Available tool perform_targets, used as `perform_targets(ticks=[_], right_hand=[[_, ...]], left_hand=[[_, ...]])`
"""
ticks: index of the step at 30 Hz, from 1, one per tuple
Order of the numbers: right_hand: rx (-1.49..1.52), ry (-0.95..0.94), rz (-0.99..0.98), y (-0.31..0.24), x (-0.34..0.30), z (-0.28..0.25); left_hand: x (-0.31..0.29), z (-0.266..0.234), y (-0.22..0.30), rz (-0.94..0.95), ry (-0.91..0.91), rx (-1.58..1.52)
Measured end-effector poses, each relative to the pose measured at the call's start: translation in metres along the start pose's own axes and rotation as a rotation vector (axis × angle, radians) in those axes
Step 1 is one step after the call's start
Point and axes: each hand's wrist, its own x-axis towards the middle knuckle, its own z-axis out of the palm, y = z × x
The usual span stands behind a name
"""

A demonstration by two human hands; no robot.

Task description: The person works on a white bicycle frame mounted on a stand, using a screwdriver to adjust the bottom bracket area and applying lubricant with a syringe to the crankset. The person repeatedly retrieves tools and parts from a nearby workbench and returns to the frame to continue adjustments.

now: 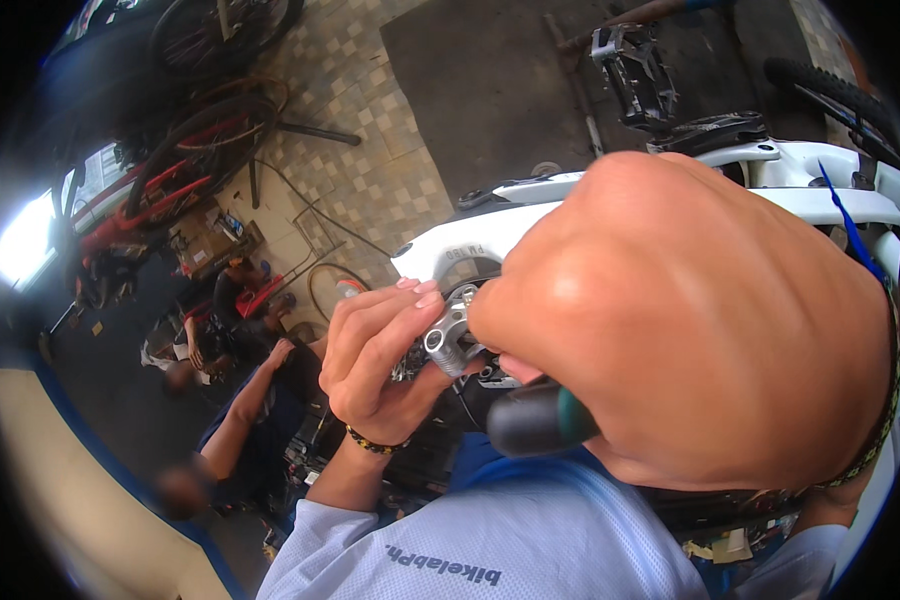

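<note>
A silver metal brake caliper (448, 338) is pinched between the fingers and thumb of my left hand (378, 365), close to the white bike frame (530, 225). My right hand (690, 320) fills much of the right side, closed around a tool with a black and green handle (535, 420). Its handle end points left and toward me; the tip is hidden, so the exact kind cannot be told. My right thumb and fingertips are right beside the caliper, and whether they touch it is hard to see. A thin dark cable (465, 405) hangs below the caliper.
Beyond the frame, a silver pedal (635, 80) sticks up above a dark mat (470, 90). Red bicycles (190, 160) stand at the far left. Two other people (240, 400) are at the left, near a cardboard box (210, 240). A blue strip (845, 220) hangs at the right.
</note>
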Motion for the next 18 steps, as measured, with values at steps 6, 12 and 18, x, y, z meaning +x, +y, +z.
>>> perform_targets(ticks=[6,12,18], right_hand=[[0.06,0.158,-0.071,0.009,-0.008,0.009],[0.075,0.147,-0.101,0.011,-0.002,0.003],[0.078,0.131,-0.067,0.009,-0.007,-0.005]], left_hand=[[-0.001,-0.002,-0.003,-0.001,-0.017,-0.02],[-0.004,0.002,-0.005,-0.022,0.04,-0.029],[-0.001,0.003,-0.006,-0.005,0.009,-0.014]])
